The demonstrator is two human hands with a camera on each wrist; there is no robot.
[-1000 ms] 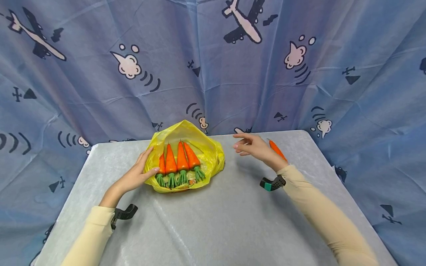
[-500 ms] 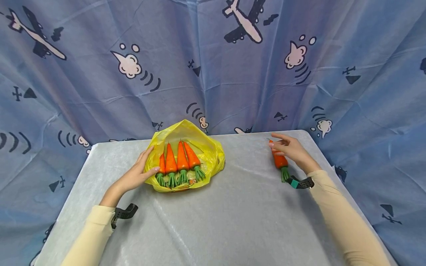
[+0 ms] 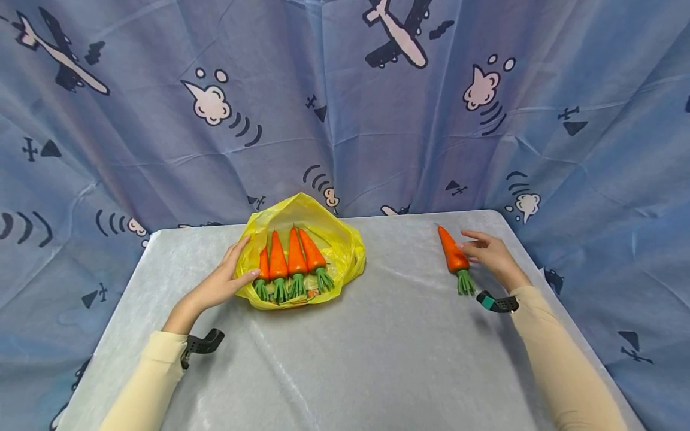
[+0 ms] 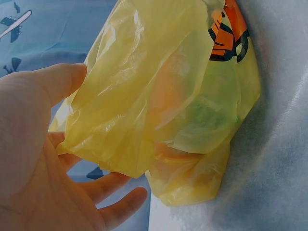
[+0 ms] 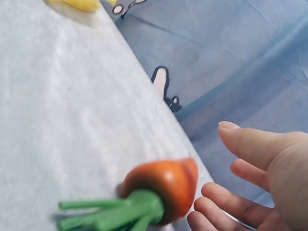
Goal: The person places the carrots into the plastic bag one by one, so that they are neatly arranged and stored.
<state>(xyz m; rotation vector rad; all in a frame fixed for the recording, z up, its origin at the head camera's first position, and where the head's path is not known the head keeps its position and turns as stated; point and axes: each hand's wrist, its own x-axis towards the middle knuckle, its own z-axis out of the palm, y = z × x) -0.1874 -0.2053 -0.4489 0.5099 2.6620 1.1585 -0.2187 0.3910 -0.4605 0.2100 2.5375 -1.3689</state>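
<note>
My left hand (image 3: pixel 215 286) lies against the left side of a yellow plastic bag (image 3: pixel 351 251), its thumb and fingers spread apart. In the left wrist view the bag (image 4: pixel 115 96) hangs beside the thumb, and some fingertips are hidden behind its edge. Several orange carrots (image 3: pixel 296 256) with green stalks sit in the bag's mouth. Toward the right of the table, one more carrot (image 3: pixel 451 251) lies alone, tip pointing to the back. Just right of it is my right hand (image 3: pixel 493 257), holding nothing. The right wrist view has its loosely bent fingers close beside the carrot (image 5: pixel 161 185).
A grey-white table (image 3: pixel 345 359) bears the bag and the carrots. Behind it and along both sides hangs a blue curtain (image 3: pixel 345 108) printed with planes and clouds. Each wrist wears a black strap, such as the right wrist strap (image 3: pixel 498 303).
From beside the bag, my right hand has moved right, passed over the lone carrot and stopped on its right side, leaving it uncovered. The left hand and the bag stay in place.
</note>
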